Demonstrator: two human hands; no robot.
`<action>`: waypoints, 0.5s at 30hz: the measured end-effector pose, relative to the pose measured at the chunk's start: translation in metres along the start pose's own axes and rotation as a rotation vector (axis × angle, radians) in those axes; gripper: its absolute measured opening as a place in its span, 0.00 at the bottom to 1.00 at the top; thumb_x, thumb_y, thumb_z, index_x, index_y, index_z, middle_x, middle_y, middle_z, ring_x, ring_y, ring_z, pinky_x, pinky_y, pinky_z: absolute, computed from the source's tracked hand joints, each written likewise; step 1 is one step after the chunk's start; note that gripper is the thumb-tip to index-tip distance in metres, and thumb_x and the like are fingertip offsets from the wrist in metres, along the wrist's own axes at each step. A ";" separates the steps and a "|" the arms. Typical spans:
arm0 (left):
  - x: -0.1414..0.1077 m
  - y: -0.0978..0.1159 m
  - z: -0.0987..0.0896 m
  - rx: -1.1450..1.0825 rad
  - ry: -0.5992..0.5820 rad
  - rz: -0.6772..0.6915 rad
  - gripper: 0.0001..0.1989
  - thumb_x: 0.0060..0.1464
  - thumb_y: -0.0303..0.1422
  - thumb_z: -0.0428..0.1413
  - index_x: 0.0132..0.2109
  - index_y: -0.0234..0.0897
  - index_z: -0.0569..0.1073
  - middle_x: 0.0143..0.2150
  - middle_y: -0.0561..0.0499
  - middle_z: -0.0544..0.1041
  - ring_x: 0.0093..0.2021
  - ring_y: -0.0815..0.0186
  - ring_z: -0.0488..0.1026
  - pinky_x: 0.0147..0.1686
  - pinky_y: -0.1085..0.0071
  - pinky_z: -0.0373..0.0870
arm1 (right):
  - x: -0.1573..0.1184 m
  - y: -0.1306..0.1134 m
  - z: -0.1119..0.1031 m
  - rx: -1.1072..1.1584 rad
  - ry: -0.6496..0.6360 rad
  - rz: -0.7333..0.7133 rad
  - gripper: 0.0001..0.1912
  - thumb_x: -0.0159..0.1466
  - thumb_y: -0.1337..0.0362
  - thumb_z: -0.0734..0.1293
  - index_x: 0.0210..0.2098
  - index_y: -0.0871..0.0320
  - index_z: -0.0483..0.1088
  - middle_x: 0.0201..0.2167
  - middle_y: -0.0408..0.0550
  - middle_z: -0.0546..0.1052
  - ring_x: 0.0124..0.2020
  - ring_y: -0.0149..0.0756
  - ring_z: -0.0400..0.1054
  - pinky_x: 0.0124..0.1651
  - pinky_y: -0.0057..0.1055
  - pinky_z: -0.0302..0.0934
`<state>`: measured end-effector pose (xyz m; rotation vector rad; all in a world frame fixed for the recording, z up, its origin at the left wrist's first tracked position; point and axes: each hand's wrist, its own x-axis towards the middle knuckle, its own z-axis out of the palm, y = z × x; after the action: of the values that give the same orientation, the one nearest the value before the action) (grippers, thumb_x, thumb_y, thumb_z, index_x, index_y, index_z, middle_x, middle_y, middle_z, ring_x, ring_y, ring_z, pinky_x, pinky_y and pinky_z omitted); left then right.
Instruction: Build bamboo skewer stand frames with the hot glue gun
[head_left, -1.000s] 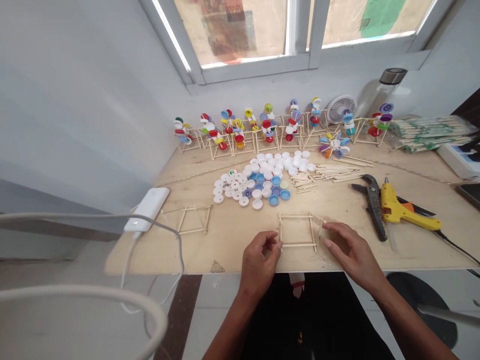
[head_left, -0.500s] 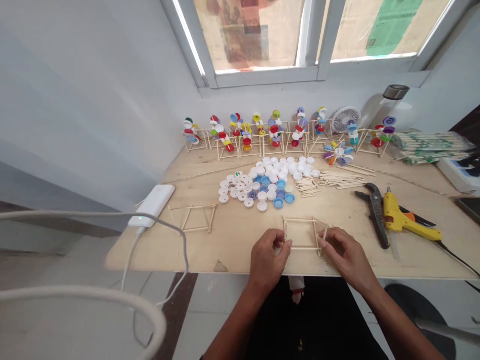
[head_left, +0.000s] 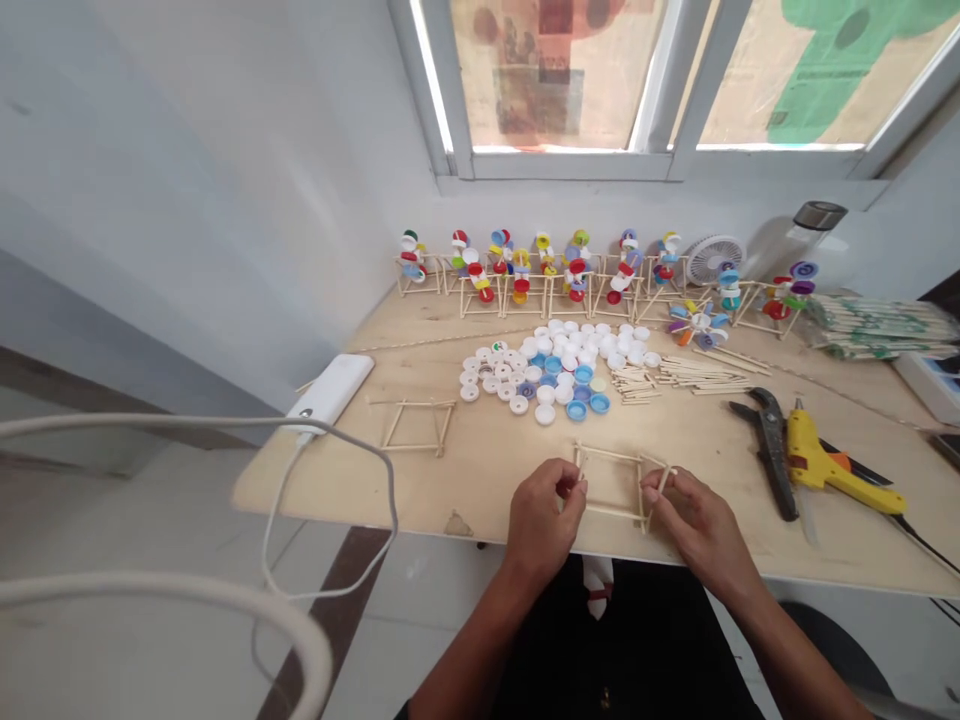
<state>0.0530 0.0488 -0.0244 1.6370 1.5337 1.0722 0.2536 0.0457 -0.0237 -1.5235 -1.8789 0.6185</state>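
A frame of thin wooden sticks [head_left: 613,513] is held between my two hands near the table's front edge. My left hand [head_left: 546,510] pinches its left end, thumb and fingers closed on the sticks. At the frame's right end my right hand [head_left: 694,515] grips a short slanted stick side between thumb and fingers. Some of the joints are hidden behind my fingertips. A second stick frame [head_left: 411,448] lies to the left on the table, apart from my hands. Beyond the held frame spreads a pile of white and blue bottle caps [head_left: 546,412].
Loose sticks [head_left: 701,375] lie right of the caps. Black cutting pliers [head_left: 772,460] and a yellow glue gun [head_left: 806,450] are at the right. Several stick stands with coloured cap wheels [head_left: 521,285] line the back. A white power bank [head_left: 334,390] with a cable sits at the left edge.
The camera view has shifted, so most of the scene appears further right. The held frame has tilted slightly, its right end lower towards me; both hands keep hold of it.
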 end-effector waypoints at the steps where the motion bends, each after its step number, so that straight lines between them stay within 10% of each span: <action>1: -0.001 0.000 -0.005 0.001 0.005 -0.001 0.05 0.51 0.31 0.51 0.29 0.39 0.68 0.27 0.54 0.71 0.29 0.69 0.68 0.28 0.73 0.63 | 0.001 -0.004 0.001 -0.011 0.002 -0.012 0.11 0.63 0.55 0.60 0.33 0.54 0.70 0.34 0.47 0.75 0.41 0.42 0.71 0.46 0.39 0.63; 15: -0.005 -0.039 -0.100 0.133 0.175 -0.051 0.07 0.52 0.36 0.51 0.30 0.39 0.70 0.27 0.53 0.72 0.30 0.68 0.69 0.27 0.74 0.63 | 0.041 -0.077 0.064 0.102 -0.168 -0.221 0.08 0.63 0.60 0.61 0.38 0.53 0.69 0.37 0.47 0.76 0.43 0.41 0.70 0.47 0.39 0.61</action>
<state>-0.0537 0.0409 -0.0129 1.6172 1.7844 1.1321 0.1495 0.0702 -0.0061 -1.2104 -2.0730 0.7458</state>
